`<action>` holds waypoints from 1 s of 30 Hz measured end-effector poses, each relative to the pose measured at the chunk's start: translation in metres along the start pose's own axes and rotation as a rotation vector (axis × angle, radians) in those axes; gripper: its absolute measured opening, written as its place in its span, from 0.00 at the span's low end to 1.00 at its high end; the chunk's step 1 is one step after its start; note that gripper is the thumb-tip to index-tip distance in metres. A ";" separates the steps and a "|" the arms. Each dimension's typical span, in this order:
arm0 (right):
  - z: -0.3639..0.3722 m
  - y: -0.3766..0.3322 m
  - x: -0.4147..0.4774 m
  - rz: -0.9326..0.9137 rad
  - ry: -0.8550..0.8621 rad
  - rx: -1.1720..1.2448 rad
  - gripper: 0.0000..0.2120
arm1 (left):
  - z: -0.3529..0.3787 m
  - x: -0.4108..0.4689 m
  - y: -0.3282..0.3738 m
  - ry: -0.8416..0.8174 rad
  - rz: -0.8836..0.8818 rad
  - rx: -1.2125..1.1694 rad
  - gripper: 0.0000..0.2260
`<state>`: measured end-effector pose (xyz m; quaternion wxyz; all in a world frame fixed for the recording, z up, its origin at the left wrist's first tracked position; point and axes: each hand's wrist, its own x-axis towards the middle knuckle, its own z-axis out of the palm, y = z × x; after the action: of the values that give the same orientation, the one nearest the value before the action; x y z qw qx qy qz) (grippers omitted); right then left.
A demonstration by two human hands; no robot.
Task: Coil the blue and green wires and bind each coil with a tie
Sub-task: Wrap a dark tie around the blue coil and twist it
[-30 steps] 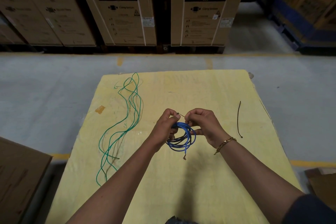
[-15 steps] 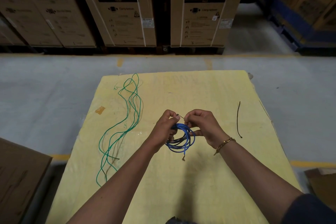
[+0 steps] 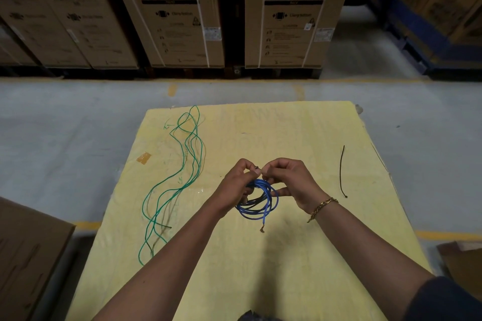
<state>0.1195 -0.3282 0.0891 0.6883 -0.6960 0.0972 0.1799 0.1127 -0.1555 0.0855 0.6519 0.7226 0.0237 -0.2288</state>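
The blue wire [image 3: 260, 203] hangs as a coil between my hands above the middle of the yellow table [image 3: 260, 268]. My left hand [image 3: 238, 185] grips the coil's top left and pinches a thin dark tie [image 3: 257, 167] at its fingertips. My right hand [image 3: 289, 181] pinches the other end of that tie, with lower fingers against the coil. One bare copper end of the blue wire dangles below the coil. The green wire [image 3: 180, 177] lies uncoiled in long loose loops on the table's left side. A second black tie [image 3: 341, 172] lies straight on the right.
A piece of brown tape [image 3: 144, 157] sticks to the table's left part. Cardboard boxes [image 3: 23, 255] stand at the left and lower right. Large washing machine cartons [image 3: 292, 13] line the far side of the grey floor.
My two hands have drawn slightly closer together at the fingertips over the coil's top. The coil, green wire and spare tie stay where they were.
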 end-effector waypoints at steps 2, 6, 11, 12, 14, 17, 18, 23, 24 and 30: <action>-0.001 0.002 0.000 0.005 -0.025 0.006 0.05 | -0.002 -0.001 0.001 -0.027 -0.020 0.025 0.05; -0.002 0.002 0.000 -0.008 -0.042 0.000 0.06 | -0.001 -0.003 0.001 -0.023 -0.024 0.019 0.07; -0.003 -0.002 0.001 -0.035 -0.070 -0.064 0.05 | 0.002 -0.001 -0.004 0.028 -0.034 -0.028 0.06; -0.003 -0.003 0.001 -0.042 -0.078 -0.090 0.07 | 0.002 0.000 -0.005 0.027 -0.033 -0.026 0.05; -0.002 -0.006 0.000 -0.056 -0.088 -0.139 0.09 | 0.002 0.001 -0.005 0.027 -0.029 -0.008 0.03; -0.001 -0.008 0.002 -0.110 -0.092 -0.248 0.06 | 0.002 0.002 -0.006 0.042 -0.026 0.015 0.04; 0.000 -0.008 0.002 -0.129 -0.097 -0.278 0.05 | 0.002 0.003 -0.006 0.045 -0.027 0.017 0.04; 0.003 -0.007 0.004 -0.159 -0.056 -0.355 0.03 | 0.001 0.003 -0.009 0.042 -0.029 0.023 0.05; 0.004 -0.007 0.004 -0.182 -0.025 -0.383 0.03 | 0.001 0.003 -0.009 0.039 -0.027 0.028 0.05; 0.003 -0.019 0.009 -0.250 0.056 -0.394 0.05 | 0.003 0.001 -0.006 0.021 0.014 0.024 0.06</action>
<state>0.1346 -0.3234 0.1037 0.5532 -0.8282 -0.0074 0.0894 0.1108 -0.1579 0.0795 0.6447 0.7327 0.0230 -0.2168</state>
